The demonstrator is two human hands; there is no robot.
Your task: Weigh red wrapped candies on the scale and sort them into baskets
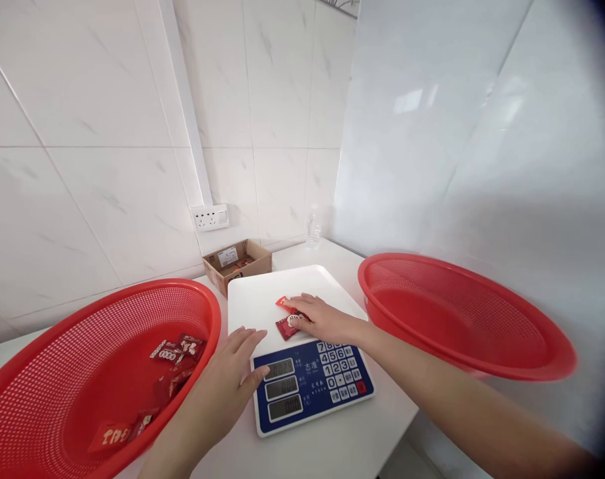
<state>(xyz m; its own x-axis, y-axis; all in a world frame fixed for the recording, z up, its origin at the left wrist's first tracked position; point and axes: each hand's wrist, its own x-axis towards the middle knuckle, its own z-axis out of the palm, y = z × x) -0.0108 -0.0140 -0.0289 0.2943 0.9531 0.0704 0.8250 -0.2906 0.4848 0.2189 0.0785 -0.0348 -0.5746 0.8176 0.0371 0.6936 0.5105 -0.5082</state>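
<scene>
On the white weighing pan of the digital scale (255, 299) lie small red snack packets (286, 327), partly covered by my right hand (312, 316). Its fingers and thumb close around them, and a brighter red packet (283, 303) shows past the fingertips. My left hand (237, 372) is empty, fingers apart, over the scale's left edge beside the displays. The top display reads about 0.029, though it is faint. Left of that hand, a red mesh basket (147, 299) contains several dark red packets (175, 366), some partly hidden by its near wall.
A second red basket (462, 319) stands on the right. Behind the scale is an open cardboard box (239, 266) with small packets inside. A clear plastic bottle (313, 227) stands in the back corner, and a wall socket (210, 217) is above the box.
</scene>
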